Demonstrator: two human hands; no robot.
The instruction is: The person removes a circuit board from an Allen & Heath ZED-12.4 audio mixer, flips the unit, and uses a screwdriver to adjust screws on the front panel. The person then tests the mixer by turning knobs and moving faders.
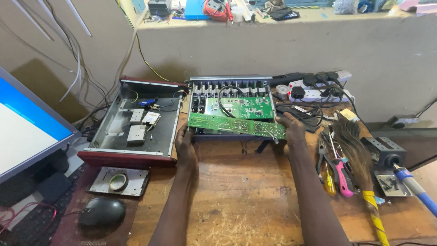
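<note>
Head camera, looking down-forward, close over wooden workbench [236, 200].

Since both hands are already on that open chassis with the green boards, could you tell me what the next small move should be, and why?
Probably draw the chassis slightly nearer across the table. The left hand and right hand grip its two front corners, the long green circuit board lies loose and tilted across the front edge, and bare wood lies before it. A slow, level pull should keep that board from sliding.

Scuffed wooden bench [236, 196] under opened chassis [232, 107], screwdrivers [339, 175], mouse [102, 212].
</note>
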